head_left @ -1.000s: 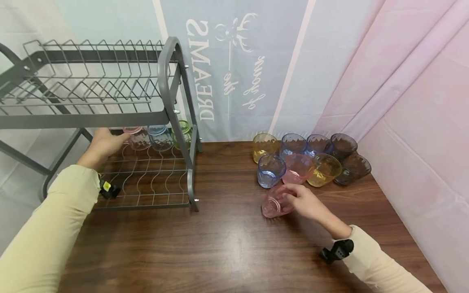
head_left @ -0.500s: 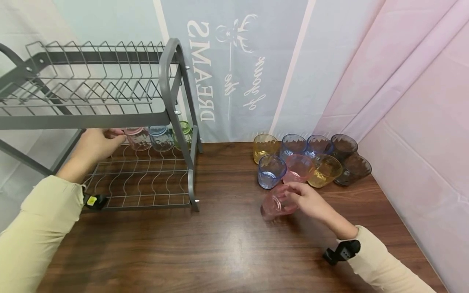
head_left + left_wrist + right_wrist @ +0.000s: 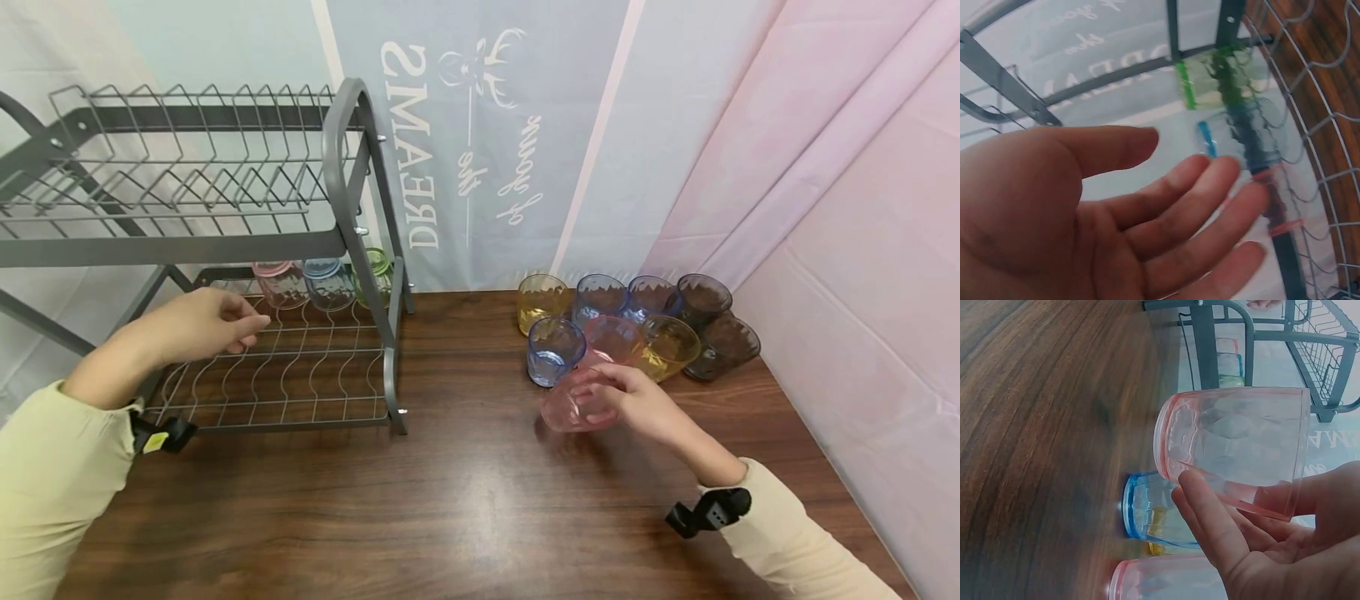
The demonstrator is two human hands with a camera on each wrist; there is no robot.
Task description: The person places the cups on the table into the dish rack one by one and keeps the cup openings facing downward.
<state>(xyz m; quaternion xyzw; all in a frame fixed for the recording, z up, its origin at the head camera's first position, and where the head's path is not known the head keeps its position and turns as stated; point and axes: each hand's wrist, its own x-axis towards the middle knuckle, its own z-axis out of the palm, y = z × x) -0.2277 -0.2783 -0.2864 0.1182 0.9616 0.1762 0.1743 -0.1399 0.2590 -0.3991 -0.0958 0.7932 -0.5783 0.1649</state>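
My left hand (image 3: 198, 325) hovers over the front of the wire rack's lower tier, its fingers loosely bent and holding nothing. Behind it on that tier stand a pink glass (image 3: 283, 287), a blue glass (image 3: 328, 287) and a green glass (image 3: 378, 279); the left wrist view shows them past my fingertips. With thumb and fingers at its rim and wall, my right hand (image 3: 648, 408) grips another pink glass (image 3: 1235, 447), tilted and raised off the table. Close behind it stand a blue glass (image 3: 553, 354) and a pink glass (image 3: 611, 337).
More glasses cluster at the back right: yellow (image 3: 542, 302), blue (image 3: 600, 296), amber (image 3: 666, 346) and dark grey (image 3: 722, 346). The grey two-tier rack (image 3: 180, 246) occupies the left, its upper tier above my left hand. A fabric wall (image 3: 862, 250) bounds the right side.
My left hand has drawn back from the glasses on the lower tier, toward the front and left. The right hand has lifted the pink glass slightly and tilted it.
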